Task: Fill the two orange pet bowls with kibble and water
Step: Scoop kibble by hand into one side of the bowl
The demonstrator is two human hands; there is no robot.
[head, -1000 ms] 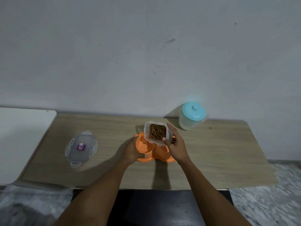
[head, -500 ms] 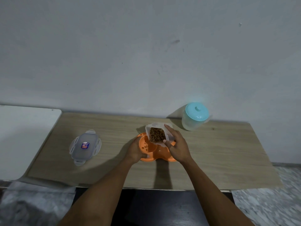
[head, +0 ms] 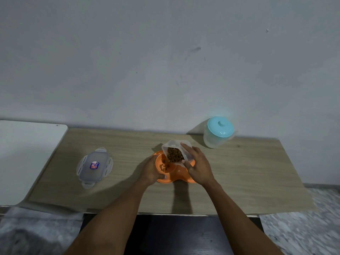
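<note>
- Double bowl (head: 170,180): orange plastic, two round wells joined in one piece. It sits flat on the wooden table (head: 239,172), mid-table and nearer the front edge.
- Left well: a few brown pieces of kibble (head: 162,166) on the bottom, orange still showing around them.
- Right well: mostly hidden under the right hand (head: 197,167); can't tell what's in it.
- Container (head: 174,146): clear, square, tilted mouth-down over the left well, with the rest of the kibble bunched at the lower lip.
- Right hand is clamped on the container, fingers on top and thumb at the near side.
- Left hand (head: 151,170) is curled round the bowl's left rim.
- Lid (head: 93,165): clear, clip tabs, lies flat well to the left.
- Jug (head: 218,132): translucent with a pale blue top, upright at the back right by the wall.
</note>
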